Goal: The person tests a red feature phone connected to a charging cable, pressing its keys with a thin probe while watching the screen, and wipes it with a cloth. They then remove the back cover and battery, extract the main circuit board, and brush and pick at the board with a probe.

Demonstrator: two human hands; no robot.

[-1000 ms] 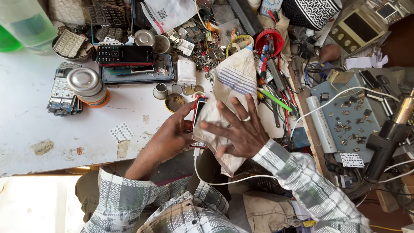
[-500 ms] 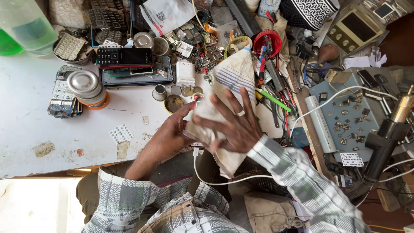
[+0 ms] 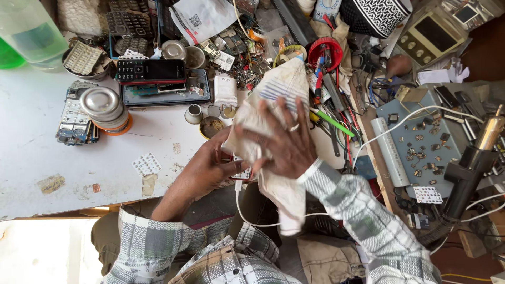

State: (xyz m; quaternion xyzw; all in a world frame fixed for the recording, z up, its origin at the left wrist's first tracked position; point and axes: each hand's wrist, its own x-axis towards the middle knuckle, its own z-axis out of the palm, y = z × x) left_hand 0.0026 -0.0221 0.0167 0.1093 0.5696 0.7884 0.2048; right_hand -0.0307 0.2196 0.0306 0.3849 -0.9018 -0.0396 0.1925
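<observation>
The right hand (image 3: 286, 144) lies palm down, fingers spread, pressing a crumpled off-white cloth with blue stripes (image 3: 273, 100) over a small red-edged phone (image 3: 239, 169). The left hand (image 3: 210, 168) grips that phone from its 9 o'clock side, thumb along the edge, forearm running down towards 7 o'clock. A white cable (image 3: 252, 218) hangs from the phone at 6 o'clock. At 10 o'clock on the white worktable (image 3: 31, 137) lies a black keypad phone (image 3: 150, 70); at 9 o'clock stands a stack of round metal tins (image 3: 102, 108).
</observation>
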